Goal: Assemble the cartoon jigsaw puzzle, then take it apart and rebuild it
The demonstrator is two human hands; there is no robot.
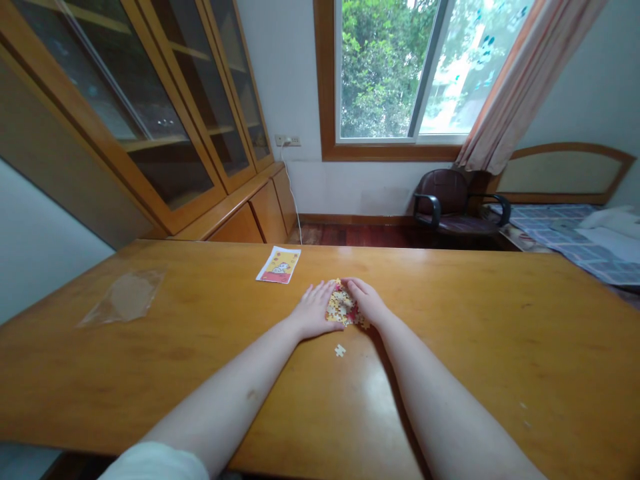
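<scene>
A small heap of jigsaw puzzle pieces, yellow, white and red, lies near the middle of the wooden table. My left hand rests flat against the heap's left side, fingers extended. My right hand lies over its upper right side, with the fingers on the pieces. Part of the heap is hidden under both hands. One loose cream-coloured puzzle piece lies just below the heap, touching neither hand. A picture card with a yellow and red design lies beyond my left hand.
A clear plastic bag lies flat on the table's left side. Beyond the table's far edge stand a glass-fronted wooden cabinet, a dark office chair and a bed with a checked cover.
</scene>
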